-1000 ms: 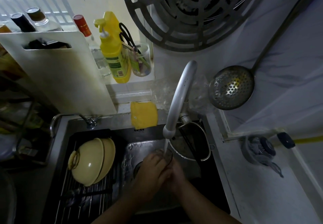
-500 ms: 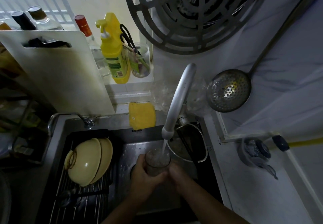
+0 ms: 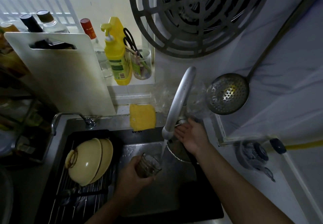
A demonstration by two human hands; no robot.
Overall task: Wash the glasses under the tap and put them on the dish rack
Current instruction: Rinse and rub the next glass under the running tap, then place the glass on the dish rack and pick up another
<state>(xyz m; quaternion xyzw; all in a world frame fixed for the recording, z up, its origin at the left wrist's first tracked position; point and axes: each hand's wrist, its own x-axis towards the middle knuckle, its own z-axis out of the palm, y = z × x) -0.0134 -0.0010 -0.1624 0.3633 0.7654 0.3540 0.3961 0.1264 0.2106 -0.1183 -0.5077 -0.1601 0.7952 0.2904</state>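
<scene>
Dim kitchen, seen from the head camera: a dark sink (image 3: 174, 204) sits in a pale surface (image 3: 262, 180), with a dish rack (image 3: 73, 199) on its left side holding bowls (image 3: 89, 160). The left hand (image 3: 132, 176) has its grip clenched around a glass (image 3: 148, 166), just left of the running stream. The right hand (image 3: 192, 136) is released, palm open beside the tap (image 3: 180, 101) base.

To rinse well, the glass should probably go fully under the stream and be turned. Its long axis tilts, mouth up and away from the person.
</scene>
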